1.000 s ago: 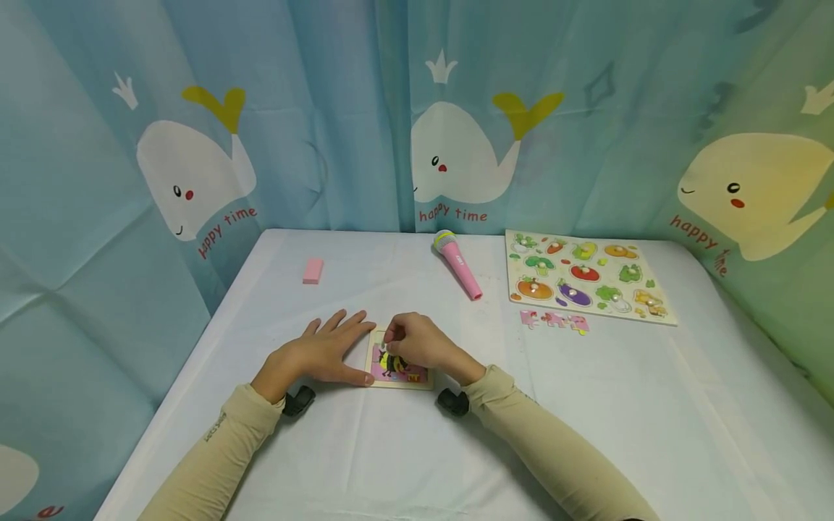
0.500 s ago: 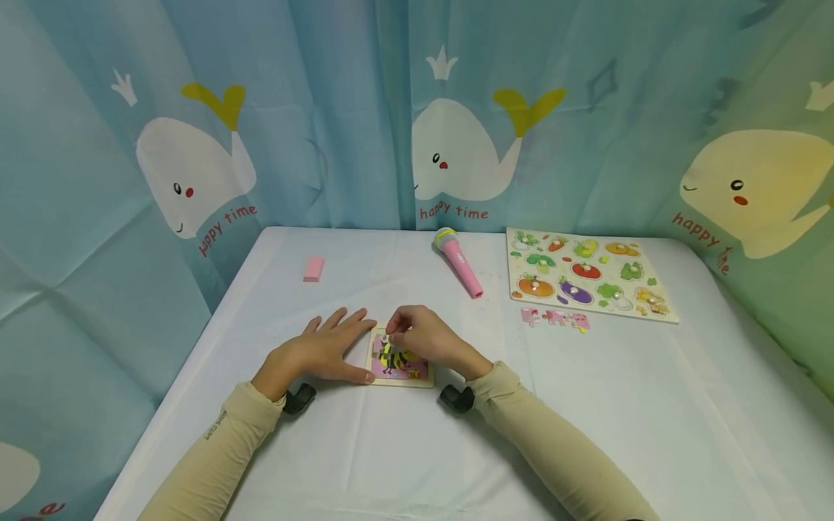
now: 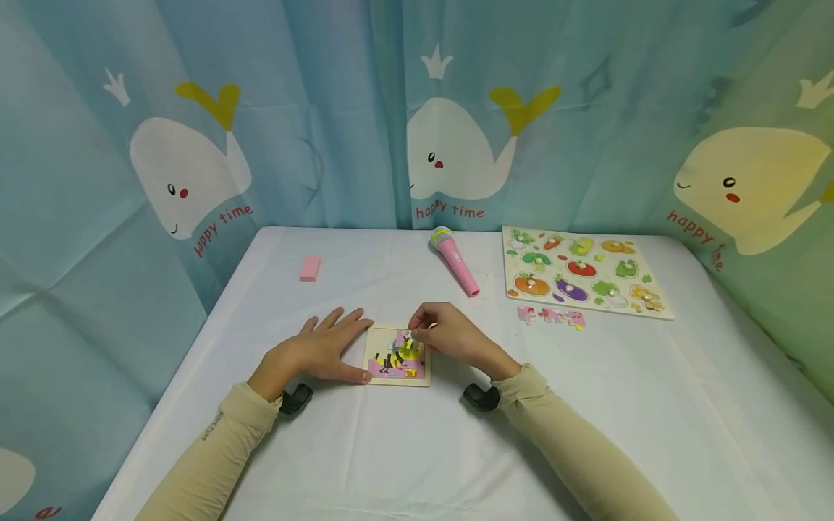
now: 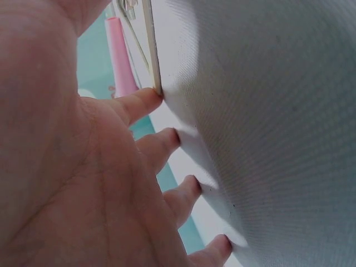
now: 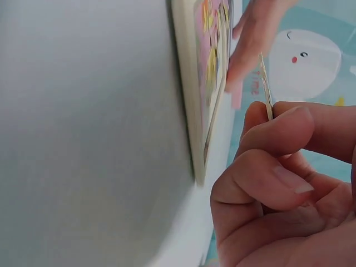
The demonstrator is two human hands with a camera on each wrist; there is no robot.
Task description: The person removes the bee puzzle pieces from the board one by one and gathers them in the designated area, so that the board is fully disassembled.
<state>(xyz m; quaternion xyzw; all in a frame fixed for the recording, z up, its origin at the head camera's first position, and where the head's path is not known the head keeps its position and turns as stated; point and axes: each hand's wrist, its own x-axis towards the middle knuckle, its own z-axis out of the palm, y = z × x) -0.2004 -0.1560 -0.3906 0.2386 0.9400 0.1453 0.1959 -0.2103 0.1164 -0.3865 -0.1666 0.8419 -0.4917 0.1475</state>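
A person's left hand [image 3: 324, 354] and right hand [image 3: 449, 336] are apart from each other, at either side of a small, square wooden puzzle tray [image 3: 380, 341] lying near the middle of the desk [image 3: 313, 463]. The left hand is spread, its thumb and index finger touching the tray's left corners; this brace seems worth keeping, with light pressure, so the tray does not slide. The right hand's thumb and forefinger pinch one thin puzzle piece [image 5: 266, 86] by its edge, tilted up above the tray's upper right part. A steady grip on that edge should serve best, with the piece kept well clear of the bee picture pieces [image 3: 394, 363] below, which look easy to nudge. The tray's upper left is bare wood. The desk wears a white, lightly creased cloth. Toward its far side lie a pink block [image 3: 310, 268], a pink toy microphone [image 3: 461, 268] and a vegetable peg board [image 3: 606, 272], with loose pink pieces [image 3: 557, 316] just in front. Behind hangs a blue curtain [image 3: 365, 145] printed with whales [image 3: 456, 152] and red "happy time" lettering.
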